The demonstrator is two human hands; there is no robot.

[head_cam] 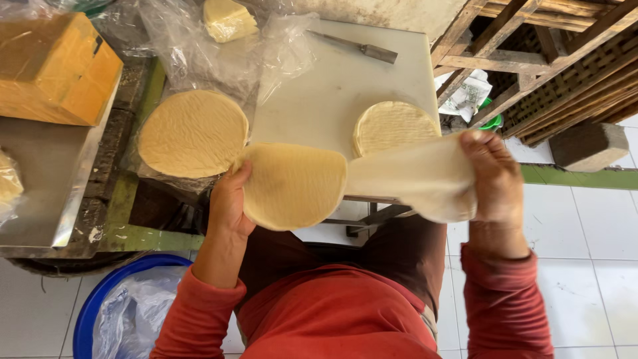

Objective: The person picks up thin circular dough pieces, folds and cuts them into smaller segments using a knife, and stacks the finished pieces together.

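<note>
Head view: the left hand (229, 199) grips the edge of a round, pale wrapper sheet (292, 185) held just off the near edge of the white cutting board (332, 93), while the right hand (495, 176) pinches a thinner sheet (419, 178) peeling away from it. Two wrapper stacks sit nearby, one (393, 126) on the board's near right corner, another (193, 133) on plastic beside its left edge. A knife (355, 46) lies along the far edge.

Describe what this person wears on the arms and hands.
Both arms are in long red sleeves ending at the wrists. The left hand and right hand are bare: no gloves, rings, watch or bracelets visible.
</note>
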